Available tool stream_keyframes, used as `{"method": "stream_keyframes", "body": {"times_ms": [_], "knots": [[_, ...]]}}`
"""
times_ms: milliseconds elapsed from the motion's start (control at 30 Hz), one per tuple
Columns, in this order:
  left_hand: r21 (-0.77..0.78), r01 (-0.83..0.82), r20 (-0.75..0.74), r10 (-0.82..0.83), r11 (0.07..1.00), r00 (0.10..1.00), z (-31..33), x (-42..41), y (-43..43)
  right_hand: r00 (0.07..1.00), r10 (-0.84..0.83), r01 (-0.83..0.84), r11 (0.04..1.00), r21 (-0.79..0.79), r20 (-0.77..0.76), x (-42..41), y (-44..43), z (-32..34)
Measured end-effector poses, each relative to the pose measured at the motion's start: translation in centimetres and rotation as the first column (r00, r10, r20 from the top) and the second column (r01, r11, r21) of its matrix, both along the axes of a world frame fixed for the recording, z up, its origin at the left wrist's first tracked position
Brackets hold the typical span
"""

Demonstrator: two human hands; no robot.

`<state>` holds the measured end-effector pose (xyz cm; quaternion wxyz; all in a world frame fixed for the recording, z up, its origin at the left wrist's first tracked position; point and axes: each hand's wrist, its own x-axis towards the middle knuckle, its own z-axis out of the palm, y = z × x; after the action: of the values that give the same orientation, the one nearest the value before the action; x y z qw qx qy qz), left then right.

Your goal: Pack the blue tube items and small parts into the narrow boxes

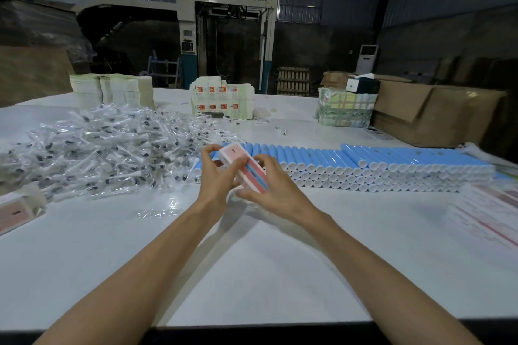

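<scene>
The white table [252,260] carries everything noted; the reference point is the narrow pink box [233,154] I hold above its middle. Far behind the box stands a machine marked FMZ-1450A [228,36], its interior too dark to read. Behind and right of the box sit brown cardboard cartons [437,115], flaps open, contents hidden. Left of the box lies a loose heap of small parts in clear wrappers [106,148]; single pieces cannot be told apart. Just behind the box and running off to its right, blue tubes [392,158] lie stacked in rows, white caps towards me. Behind the box is a stack of flat printed cartons [218,101]; behind and left, stacks of pale sheets [112,89]; behind and right, a strapped bundle [346,108]. Right of the box lie blurred printed sheets [487,213], cut by the frame. Far left, a second pink box [12,214] is also cut off.

My left hand [214,176] pinches the box's far end; my right hand [276,187] grips its near side, fingers curled. A blue strip runs along the box; whether it is a tube inside or print, I cannot tell.
</scene>
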<state>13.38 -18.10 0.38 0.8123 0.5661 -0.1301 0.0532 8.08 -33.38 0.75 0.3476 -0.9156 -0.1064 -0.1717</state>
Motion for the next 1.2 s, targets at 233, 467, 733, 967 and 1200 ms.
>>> {"method": "stream_keyframes", "body": {"times_ms": [233, 467, 733, 967, 1200], "knots": [[0.387, -0.008, 0.227, -0.087, 0.922, 0.970, -1.7, -0.4, -0.7, 0.948, -0.279, 0.306, 0.929, -0.207, 0.153, -4.4, -6.5, -0.6], [0.665, -0.304, 0.591, -0.232, 0.682, 0.772, -2.6, -0.7, -1.0, 0.763, -0.619, 0.645, 0.708, -0.288, 0.186, -12.9, -21.3, -0.3], [0.668, -0.382, 0.669, -0.290, 0.639, 0.684, -2.5, -0.8, -1.1, 0.603, -0.758, 0.705, 0.361, -0.610, 0.248, -19.4, -28.4, -3.2], [0.682, -0.382, 0.662, -0.303, 0.624, 0.686, -2.9, -0.4, -0.5, 0.505, -0.814, 0.685, 0.176, -0.707, 0.286, -19.6, -27.8, -3.5], [0.678, -0.393, 0.670, -0.302, 0.621, 0.679, -2.7, -0.1, 0.0, 0.399, -0.872, 0.668, 0.064, -0.742, 0.284, -19.2, -26.5, -3.8]]}}
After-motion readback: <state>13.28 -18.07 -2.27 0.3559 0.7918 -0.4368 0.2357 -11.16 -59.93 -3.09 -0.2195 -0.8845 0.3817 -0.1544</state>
